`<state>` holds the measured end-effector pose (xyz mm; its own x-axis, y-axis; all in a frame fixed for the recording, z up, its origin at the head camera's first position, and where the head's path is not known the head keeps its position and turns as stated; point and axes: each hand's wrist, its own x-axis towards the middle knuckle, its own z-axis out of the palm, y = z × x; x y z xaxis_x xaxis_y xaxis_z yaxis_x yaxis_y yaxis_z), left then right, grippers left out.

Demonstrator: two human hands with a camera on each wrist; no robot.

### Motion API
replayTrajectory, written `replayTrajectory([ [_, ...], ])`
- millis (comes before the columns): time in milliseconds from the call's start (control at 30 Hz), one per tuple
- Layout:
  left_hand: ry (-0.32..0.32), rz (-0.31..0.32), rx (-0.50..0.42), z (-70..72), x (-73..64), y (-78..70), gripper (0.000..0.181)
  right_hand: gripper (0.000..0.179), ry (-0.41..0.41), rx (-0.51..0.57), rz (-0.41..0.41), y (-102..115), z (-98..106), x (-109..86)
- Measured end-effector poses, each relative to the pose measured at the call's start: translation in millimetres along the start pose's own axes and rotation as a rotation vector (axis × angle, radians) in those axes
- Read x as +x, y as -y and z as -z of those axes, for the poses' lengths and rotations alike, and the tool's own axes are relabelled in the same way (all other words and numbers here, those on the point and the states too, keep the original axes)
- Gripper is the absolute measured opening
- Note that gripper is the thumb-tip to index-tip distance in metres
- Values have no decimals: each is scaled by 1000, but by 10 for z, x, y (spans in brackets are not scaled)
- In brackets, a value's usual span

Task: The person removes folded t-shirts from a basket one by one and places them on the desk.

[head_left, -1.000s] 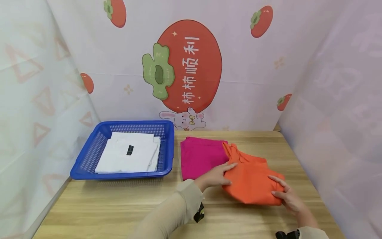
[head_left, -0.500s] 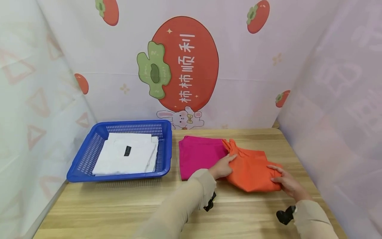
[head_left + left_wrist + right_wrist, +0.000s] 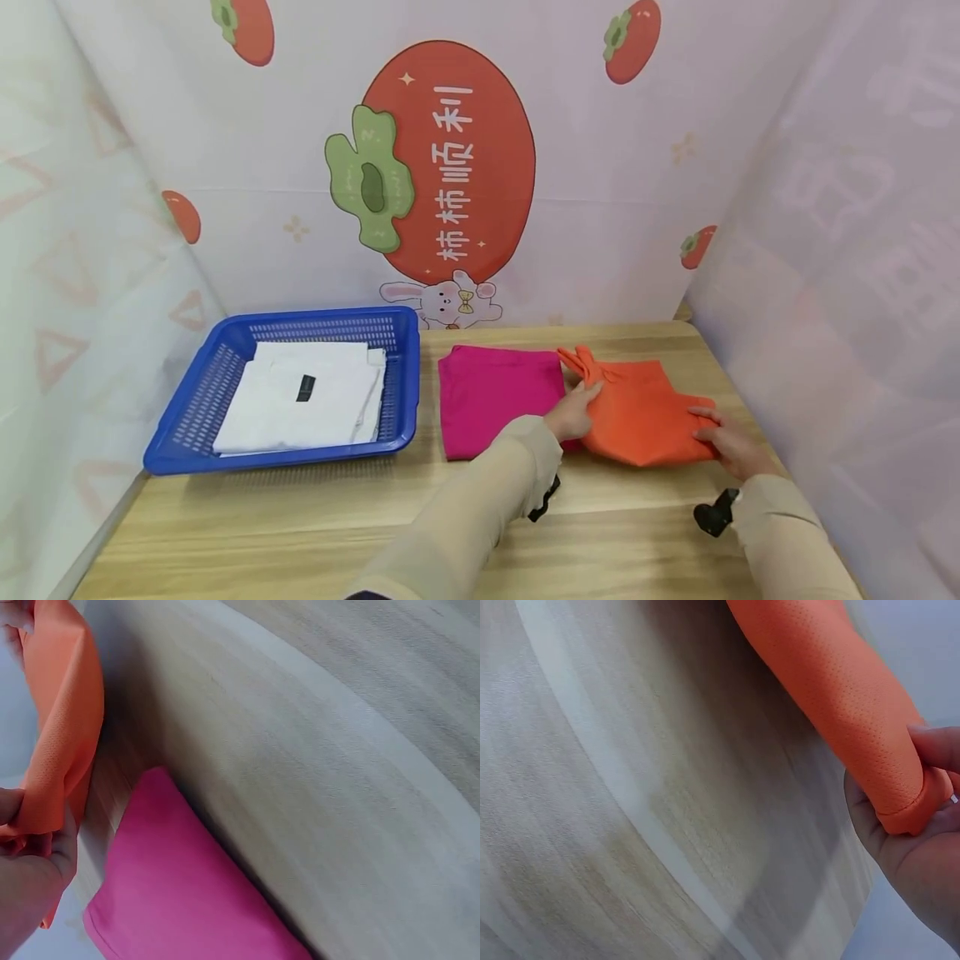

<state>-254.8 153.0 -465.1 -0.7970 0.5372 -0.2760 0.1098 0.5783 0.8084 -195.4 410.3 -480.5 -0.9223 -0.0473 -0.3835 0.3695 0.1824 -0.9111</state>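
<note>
An orange shirt [image 3: 637, 417] of perforated fabric is folded into a bundle at the right of the table. My left hand [image 3: 573, 412] grips its left side between thumb and fingers, below a bunched bit of cloth. At the opposite side my right hand [image 3: 735, 442] pinches the shirt's stitched edge, thumb on top and fingers underneath, as the right wrist view shows. In the left wrist view the orange fabric hangs above the wood. A folded magenta garment [image 3: 495, 396] lies flat just left of it, with the left hand and forearm overlapping its lower right corner.
A blue plastic basket [image 3: 408, 383] with folded white garments [image 3: 300, 396] inside, the top one bearing a black label, stands at the left. Printed white curtains [image 3: 600, 208] close off the back and both sides of the wooden table [image 3: 300, 533].
Both hands have carried the orange shirt a little farther back on the table, beside the magenta garment. The left hand's fingers have closed more tightly on it. The head view has turned slightly right.
</note>
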Motion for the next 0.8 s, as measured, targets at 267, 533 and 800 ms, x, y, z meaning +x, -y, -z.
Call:
replayTrajectory([
  [267,-51,-7,70,16,154,-34,77,53,-91,-63,-11,73,70,63],
  [533,-129,-11,25,-41,210,2,76,54,-224,-280,-35,96,89,200],
  [800,-87,20,-81,-120,200,-3,74,54,-247,-315,-49,35,172,215],
])
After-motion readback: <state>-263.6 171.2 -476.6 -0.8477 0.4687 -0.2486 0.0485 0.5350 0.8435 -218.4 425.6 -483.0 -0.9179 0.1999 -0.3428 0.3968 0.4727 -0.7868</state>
